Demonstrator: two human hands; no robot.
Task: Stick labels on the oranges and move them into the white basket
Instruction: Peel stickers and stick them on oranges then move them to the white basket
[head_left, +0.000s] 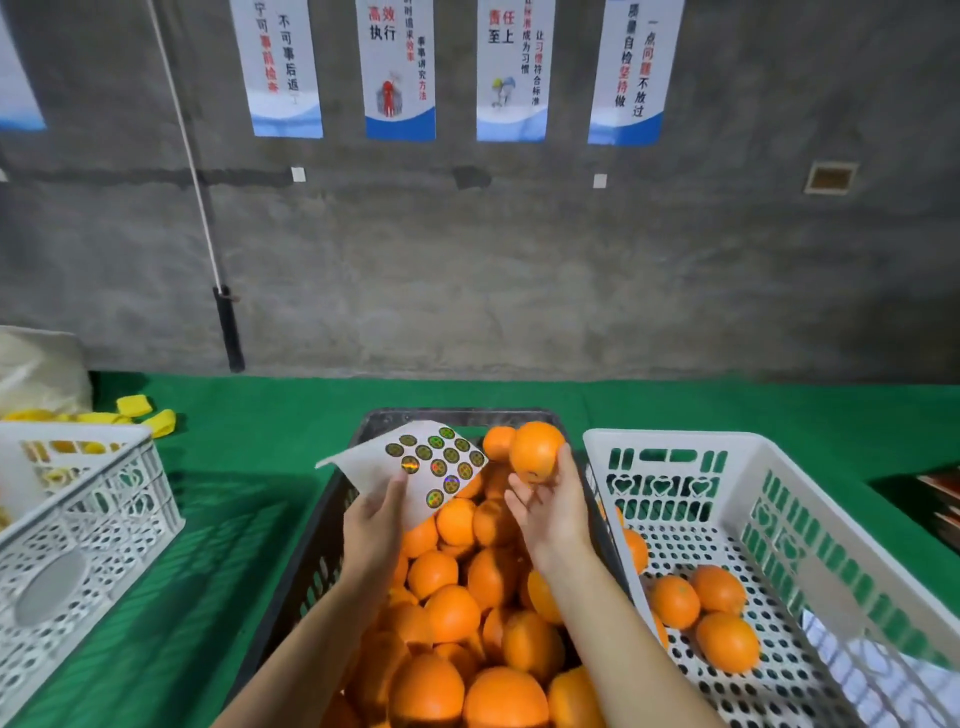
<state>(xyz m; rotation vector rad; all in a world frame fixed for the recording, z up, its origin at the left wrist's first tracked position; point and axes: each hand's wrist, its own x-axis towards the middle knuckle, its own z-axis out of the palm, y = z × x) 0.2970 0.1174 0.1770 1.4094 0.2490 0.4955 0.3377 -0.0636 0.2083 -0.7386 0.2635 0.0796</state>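
Left hand (375, 525): grip pinches label sheet (415, 467). Right hand (545, 512): grip curled round one orange (536, 451), raised over black crate (311, 561), beside white basket (779, 467). Step, judged: labelling. Next: peel label, press on orange, set in basket.

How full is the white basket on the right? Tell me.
Mostly empty: the white basket holds only a few oranges, with much perforated floor bare.
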